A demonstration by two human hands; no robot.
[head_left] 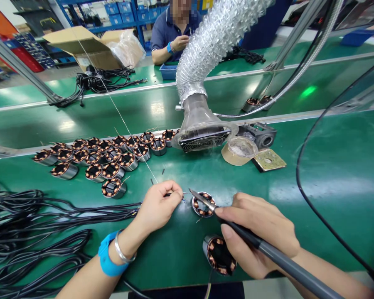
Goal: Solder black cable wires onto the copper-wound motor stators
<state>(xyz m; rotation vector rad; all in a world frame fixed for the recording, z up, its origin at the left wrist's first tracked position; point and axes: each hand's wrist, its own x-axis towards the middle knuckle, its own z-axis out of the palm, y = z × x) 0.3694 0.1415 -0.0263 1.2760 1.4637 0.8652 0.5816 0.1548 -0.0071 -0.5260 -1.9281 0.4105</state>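
Head view. From where I stand: green workbench (345,166) fills most of it, ribbed foil hose (202,50) coming down over the back, black cables (18,224) looped at left, copper-wound stators (112,154) grouped behind them. Right hand (264,220) wraps the soldering iron (283,261) pen-style, thumb and fingers closed around the grip, wrist low, forearm in from lower right. Left hand (160,205) comes in from lower left, thumb and index pinching a dark wire (167,194); a thin pale strand (107,91) slants down to this hand.

Key relation: wire's thin end (185,192) sticks out rightward from the left fingertips, roughly level. Iron's long axis runs lower right to upper left, so its tip (191,191) meets that end nearly head-on, just beside it; contact unclear. Left fingers are nearer the wire end. One loose stator (202,213) sits under the iron's shaft, another (212,249) nearer the bench's front edge.
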